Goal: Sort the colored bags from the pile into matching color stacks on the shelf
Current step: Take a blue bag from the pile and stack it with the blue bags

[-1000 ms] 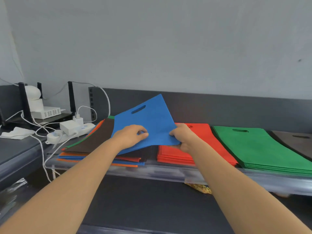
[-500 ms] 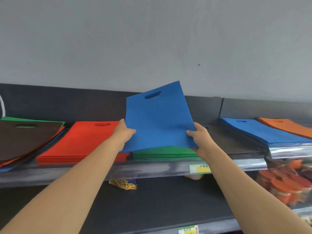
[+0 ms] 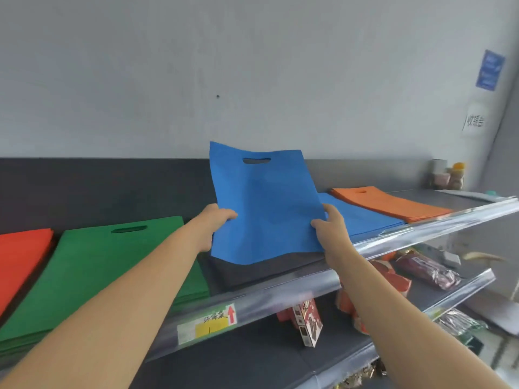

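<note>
1 flat blue fabric bag point(image 3: 266, 206) is pinched at its sides by the left hand point(image 3: 217, 220) and right hand point(image 3: 330, 231) above 1 dark grey bag stack point(image 3: 252, 272); 1 blue bag stack point(image 3: 362, 217) lies just right.

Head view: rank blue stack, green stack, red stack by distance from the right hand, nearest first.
From the right hand, which grips the blue bag:
1. Blue stack, just to its right.
2. Green stack, to the left, past the dark stack.
3. Red stack, far left at the frame's edge.
</note>
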The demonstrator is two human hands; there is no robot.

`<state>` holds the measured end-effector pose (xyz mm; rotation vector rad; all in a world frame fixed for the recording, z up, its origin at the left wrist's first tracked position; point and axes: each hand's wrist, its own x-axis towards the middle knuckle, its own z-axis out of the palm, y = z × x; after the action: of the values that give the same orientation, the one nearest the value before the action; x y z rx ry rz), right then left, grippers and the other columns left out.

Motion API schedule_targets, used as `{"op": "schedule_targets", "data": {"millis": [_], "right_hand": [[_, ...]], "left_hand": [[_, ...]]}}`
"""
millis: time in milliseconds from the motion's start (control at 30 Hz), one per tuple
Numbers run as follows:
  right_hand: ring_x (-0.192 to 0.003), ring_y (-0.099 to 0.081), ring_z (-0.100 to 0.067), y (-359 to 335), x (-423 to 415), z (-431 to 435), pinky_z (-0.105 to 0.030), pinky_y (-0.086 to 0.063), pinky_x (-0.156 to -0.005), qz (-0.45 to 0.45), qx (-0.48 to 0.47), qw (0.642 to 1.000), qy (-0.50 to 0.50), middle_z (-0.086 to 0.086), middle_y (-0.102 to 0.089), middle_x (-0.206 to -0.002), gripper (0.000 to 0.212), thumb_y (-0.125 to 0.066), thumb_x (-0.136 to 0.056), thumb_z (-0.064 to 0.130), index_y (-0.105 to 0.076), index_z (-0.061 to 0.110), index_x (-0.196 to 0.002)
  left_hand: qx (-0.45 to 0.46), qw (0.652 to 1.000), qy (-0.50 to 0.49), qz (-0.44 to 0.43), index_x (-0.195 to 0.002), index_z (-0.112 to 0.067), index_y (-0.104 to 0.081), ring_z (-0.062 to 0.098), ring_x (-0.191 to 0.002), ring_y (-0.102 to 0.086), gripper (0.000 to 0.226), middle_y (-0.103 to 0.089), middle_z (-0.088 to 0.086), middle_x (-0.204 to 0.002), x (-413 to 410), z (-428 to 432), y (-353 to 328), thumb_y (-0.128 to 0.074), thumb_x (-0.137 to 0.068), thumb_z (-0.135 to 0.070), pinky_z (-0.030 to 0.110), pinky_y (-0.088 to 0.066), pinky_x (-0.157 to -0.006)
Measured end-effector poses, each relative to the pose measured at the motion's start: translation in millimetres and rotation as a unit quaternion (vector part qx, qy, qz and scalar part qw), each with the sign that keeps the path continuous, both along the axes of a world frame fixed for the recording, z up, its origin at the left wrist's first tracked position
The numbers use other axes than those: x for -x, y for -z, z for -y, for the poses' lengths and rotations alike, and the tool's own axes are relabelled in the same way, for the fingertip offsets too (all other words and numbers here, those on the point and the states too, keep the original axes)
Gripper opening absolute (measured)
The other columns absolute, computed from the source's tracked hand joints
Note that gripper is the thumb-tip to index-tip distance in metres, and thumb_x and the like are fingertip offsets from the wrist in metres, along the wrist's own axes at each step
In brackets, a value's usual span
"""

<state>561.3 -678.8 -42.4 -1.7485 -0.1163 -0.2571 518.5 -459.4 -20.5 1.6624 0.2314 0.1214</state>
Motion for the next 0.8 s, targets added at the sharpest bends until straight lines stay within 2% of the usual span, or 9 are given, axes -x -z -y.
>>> {"op": "schedule_targets", "data": {"millis": [100, 200, 333, 400, 467, 533, 633, 700, 800], "right_hand": [[-0.104, -0.056, -0.026, -8, -41, 35, -0.032, -0.049, -0.076, -0.015, 0.030, 0.999, 0.037, -0.006, -0.055, -0.124, 0.046, -0.037, -0.093, 0.003, -0.041, 0.018, -0.137], [-0.095, -0.052, -0.026, -17, -74, 71, -0.029, -0.042, -0.069, -0.014, 0.087, 0.992, 0.088, -0.007, -0.056, -0.117, 0.041, -0.040, -0.093, 0.009, -0.045, 0.013, -0.134], [-0.093, -0.050, -0.030, -24, -114, 110, -0.042, -0.048, -0.086, 0.003, 0.219, 0.966, 0.139, -0.013, -0.054, -0.117, 0.044, -0.035, -0.092, 0.005, -0.042, 0.009, -0.135], [-0.098, -0.053, -0.032, -26, -135, 122, -0.039, -0.049, -0.079, 0.022, 0.256, 0.957, 0.136, -0.012, -0.057, -0.124, 0.049, -0.035, -0.090, 0.004, -0.043, 0.014, -0.137], [-0.105, -0.054, -0.031, -26, -157, 133, -0.032, -0.042, -0.073, 0.035, 0.289, 0.949, 0.120, -0.010, -0.055, -0.130, 0.054, -0.036, -0.090, 0.004, -0.040, 0.018, -0.142], [-0.111, -0.053, -0.030, -26, -177, 146, -0.031, -0.039, -0.072, 0.052, 0.303, 0.947, 0.094, -0.009, -0.054, -0.133, 0.055, -0.037, -0.091, 0.005, -0.039, 0.019, -0.143], [-0.101, -0.053, -0.027, -28, -204, 166, -0.031, -0.041, -0.071, 0.065, 0.300, 0.951, 0.043, -0.008, -0.055, -0.132, 0.054, -0.037, -0.090, 0.005, -0.043, 0.022, -0.141], [-0.092, -0.050, -0.024, -27, -219, 180, -0.031, -0.044, -0.071, 0.071, 0.298, 0.952, 0.011, -0.008, -0.056, -0.130, 0.052, -0.037, -0.089, 0.006, -0.047, 0.022, -0.138], [-0.093, -0.050, -0.027, -26, -236, 200, -0.031, -0.043, -0.071, 0.074, 0.306, 0.949, -0.016, -0.010, -0.056, -0.129, 0.049, -0.038, -0.090, 0.007, -0.050, 0.021, -0.135]], "left_hand": [[-0.016, 0.998, 0.039, 0.044, -0.094, -0.015, -0.059, 0.026, -0.082, -0.063, 0.013, -0.063, 0.010, -0.097, -46, 31, -2, -0.049, -0.095, -0.008, 0.036, -0.054, -0.071], [-0.021, 0.996, 0.054, 0.063, -0.090, -0.016, -0.058, 0.025, -0.081, -0.063, 0.018, -0.063, 0.009, -0.095, -86, 60, -4, -0.047, -0.094, -0.003, 0.036, -0.054, -0.073], [-0.013, 0.995, 0.050, 0.088, -0.089, -0.023, -0.057, 0.019, -0.084, -0.064, 0.025, -0.064, 0.003, -0.097, -123, 94, -7, -0.047, -0.093, 0.000, 0.035, -0.055, -0.073], [-0.020, 0.994, 0.028, 0.101, -0.091, -0.023, -0.055, 0.016, -0.083, -0.063, 0.024, -0.063, 0.000, -0.096, -138, 107, -5, -0.049, -0.092, 0.001, 0.033, -0.054, -0.069], [-0.020, 0.994, -0.007, 0.104, -0.104, -0.016, -0.053, 0.017, -0.086, -0.062, 0.022, -0.062, 0.002, -0.101, -151, 118, -1, -0.053, -0.090, 0.000, 0.030, -0.052, -0.064], [-0.016, 0.994, -0.041, 0.098, -0.121, -0.011, -0.046, 0.021, -0.091, -0.062, 0.036, -0.060, 0.008, -0.114, -161, 130, 3, -0.057, -0.088, -0.001, 0.031, -0.052, -0.062], [-0.011, 0.991, -0.097, 0.094, -0.134, -0.014, -0.034, 0.019, -0.088, -0.060, 0.055, -0.057, 0.005, -0.115, -170, 153, 4, -0.058, -0.087, 0.002, 0.031, -0.050, -0.059], [-0.021, 0.988, -0.130, 0.085, -0.145, -0.020, -0.022, 0.022, -0.096, -0.058, 0.071, -0.052, 0.000, -0.122, -174, 170, 5, -0.058, -0.087, 0.001, 0.035, -0.053, -0.066], [-0.076, 0.981, -0.166, 0.060, -0.149, -0.020, -0.023, 0.028, -0.125, -0.046, 0.072, -0.032, 0.003, -0.149, -180, 193, 9, -0.057, -0.089, -0.001, 0.042, -0.048, -0.095]]}}
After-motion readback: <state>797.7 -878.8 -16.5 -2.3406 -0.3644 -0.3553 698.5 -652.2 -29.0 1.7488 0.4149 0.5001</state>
